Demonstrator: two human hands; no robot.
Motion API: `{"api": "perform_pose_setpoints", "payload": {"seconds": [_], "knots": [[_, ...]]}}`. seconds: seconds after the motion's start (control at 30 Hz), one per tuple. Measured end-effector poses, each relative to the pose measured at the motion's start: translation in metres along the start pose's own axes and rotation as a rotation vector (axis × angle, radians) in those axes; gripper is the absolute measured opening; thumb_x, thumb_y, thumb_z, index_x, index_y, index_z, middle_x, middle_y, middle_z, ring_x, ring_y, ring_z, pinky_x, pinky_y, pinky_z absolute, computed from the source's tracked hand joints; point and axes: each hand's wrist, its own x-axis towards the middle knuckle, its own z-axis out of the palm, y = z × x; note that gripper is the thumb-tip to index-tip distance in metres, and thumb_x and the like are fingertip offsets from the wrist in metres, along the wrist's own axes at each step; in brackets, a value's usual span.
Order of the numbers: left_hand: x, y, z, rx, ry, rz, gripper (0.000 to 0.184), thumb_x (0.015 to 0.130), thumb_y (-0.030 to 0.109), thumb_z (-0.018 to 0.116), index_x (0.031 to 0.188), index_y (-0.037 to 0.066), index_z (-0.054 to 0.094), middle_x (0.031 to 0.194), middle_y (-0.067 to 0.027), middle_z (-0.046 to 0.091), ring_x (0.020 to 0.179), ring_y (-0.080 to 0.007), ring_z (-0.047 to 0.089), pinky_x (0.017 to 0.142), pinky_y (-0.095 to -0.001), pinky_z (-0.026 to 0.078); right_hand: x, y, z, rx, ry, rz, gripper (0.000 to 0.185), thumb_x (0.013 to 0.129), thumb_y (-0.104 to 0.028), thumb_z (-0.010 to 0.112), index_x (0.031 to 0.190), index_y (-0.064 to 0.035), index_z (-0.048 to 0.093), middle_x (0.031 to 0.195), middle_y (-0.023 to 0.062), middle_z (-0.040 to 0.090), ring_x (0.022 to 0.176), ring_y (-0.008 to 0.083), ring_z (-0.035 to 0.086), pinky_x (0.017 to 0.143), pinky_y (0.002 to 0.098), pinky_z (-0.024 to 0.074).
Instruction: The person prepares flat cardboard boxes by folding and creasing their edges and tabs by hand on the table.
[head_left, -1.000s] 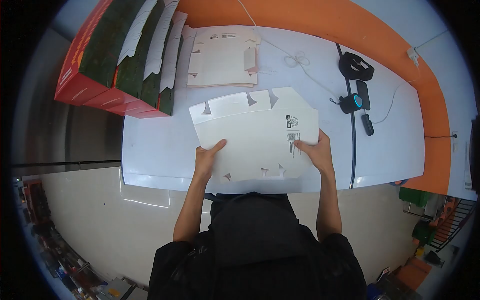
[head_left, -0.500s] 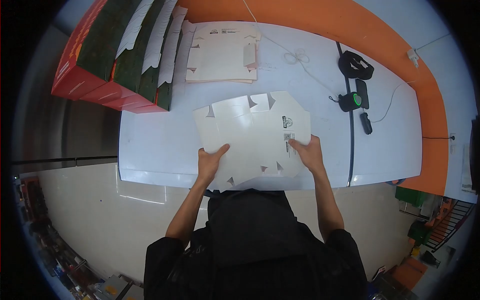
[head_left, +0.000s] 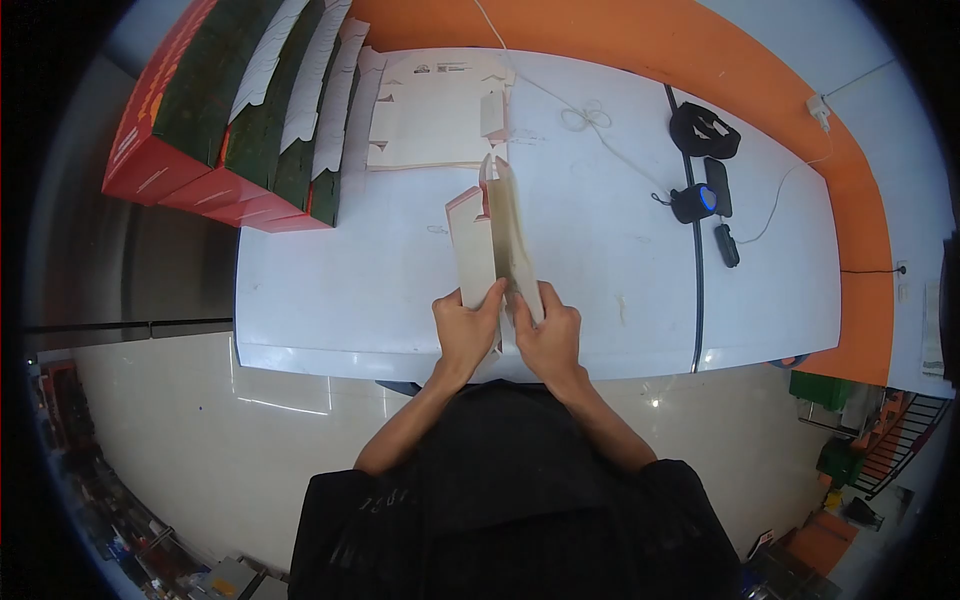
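A white cardboard box blank [head_left: 474, 245], with pinkish-red showing at its folded flaps, stands on edge between my hands, bent so that its panels face each other with a narrow gap. My left hand [head_left: 468, 330] is closed around its near left part, thumb on top. On the near right panel, my right hand [head_left: 548, 335] grips with the thumb at the inner side. Both hands are close together near the table's front edge. Beyond the blank's far end lies a stack of flat box blanks [head_left: 430, 115] with cut slots and small black print.
Red and dark green boxes [head_left: 200, 130] with white flaps stand at the left of the white table [head_left: 330, 300]. To the right are a small round speaker [head_left: 692, 203], a phone-like black object [head_left: 718, 187], a black strap [head_left: 705, 130] and a white cable [head_left: 630, 150].
The blank was spread flat and tilted between my widely spaced hands; now it is folded up into a narrow shape. My hands have come together at the middle. The speaker's light went from green to blue.
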Motion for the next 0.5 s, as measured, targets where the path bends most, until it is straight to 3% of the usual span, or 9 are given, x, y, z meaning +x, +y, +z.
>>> {"api": "perform_pose_setpoints", "payload": {"seconds": [0.23,0.37,0.5], "knots": [[0.003,0.000,0.006,-0.168,0.004,-0.067,0.025,0.088,0.016,0.077,0.095,-0.008,0.075,0.085,-0.0127,0.076,0.076,-0.0141,0.070,0.066,-0.0303,0.054,-0.004,-0.010,-0.001,-0.054,0.052,-0.008,0.029,0.092,-0.009,0.063,0.119,0.0010,0.065,0.084,0.0259,0.070,0.069,0.0358,0.072,0.061,0.0409,0.0549],[0.016,0.008,-0.036,-0.133,0.006,-0.183,0.031,0.082,0.016,0.083,0.102,-0.006,0.074,0.091,-0.0136,0.075,0.078,-0.0181,0.071,0.071,-0.0313,0.057,0.010,0.020,-0.036,0.166,0.039,0.103,0.027,0.091,-0.009,0.067,0.114,0.0044,0.067,0.089,0.0204,0.074,0.075,0.0260,0.073,0.068,0.0355,0.0557],[0.045,-0.024,-0.095,-0.335,-0.213,-0.219,0.053,0.080,0.010,0.083,0.125,-0.008,0.060,0.110,-0.0166,0.071,0.092,-0.0244,0.072,0.082,-0.0362,0.059,0.025,0.021,-0.098,0.451,-0.140,0.266,0.031,0.085,-0.005,0.075,0.113,0.0063,0.068,0.097,0.0123,0.075,0.085,0.0171,0.070,0.077,0.0321,0.0556]]}}
